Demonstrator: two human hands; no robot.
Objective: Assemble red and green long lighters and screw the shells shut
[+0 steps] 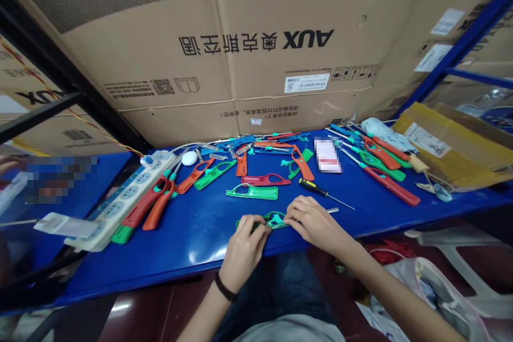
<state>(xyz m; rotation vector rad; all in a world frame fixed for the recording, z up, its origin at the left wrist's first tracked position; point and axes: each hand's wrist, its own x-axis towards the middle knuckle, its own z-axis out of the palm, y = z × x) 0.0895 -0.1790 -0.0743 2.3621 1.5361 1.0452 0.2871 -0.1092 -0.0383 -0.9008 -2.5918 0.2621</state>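
Near the front edge of the table, both of my hands work on a green lighter shell [285, 223] with a teal trigger piece [276, 218] in it. My left hand [247, 239] has its fingers closed on the shell's left end. At the other end, my right hand [315, 223] pinches the shell with bent fingers, which hide part of it. A short metal tip [332, 210] shows just beyond the right hand. Behind them lie another green shell half [256, 192] and a red shell half [264, 179]. A screwdriver [315, 187] with a yellow-and-black handle rests above my right hand.
A white power strip [132, 192] runs along the left, with red and orange lighters [158, 203] against it. More lighters [385, 155] are piled at the right beside a yellow packet [444, 141]. Loose parts lie before a large cardboard box [240, 5]. A small pack [327, 156] stands behind the screwdriver.
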